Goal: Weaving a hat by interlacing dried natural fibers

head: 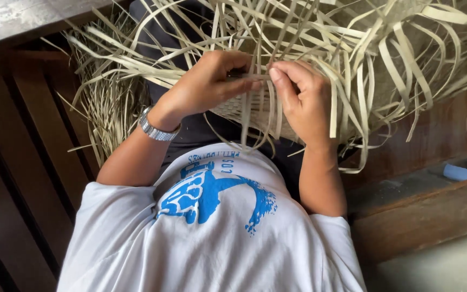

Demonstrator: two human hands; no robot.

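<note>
Both my left hand [204, 84] and right hand [301, 97] pinch pale strips [255, 81] above the woven patch [244, 105]. Risk: loose strands [395, 59] tangle; overbent strips likely crease or split.

No packages, signs or screens appear here. The one item that counts as a label is the blue printed graphic [212, 192] on the chest of the white T-shirt [136, 243]: a blocky, rounded shape with a tail that sweeps off and breaks into speckles, and a curved band of small blue lettering just above it (seen upside down from the head view). It sits centred on that shirt, nearer the collar than the hem.
</note>
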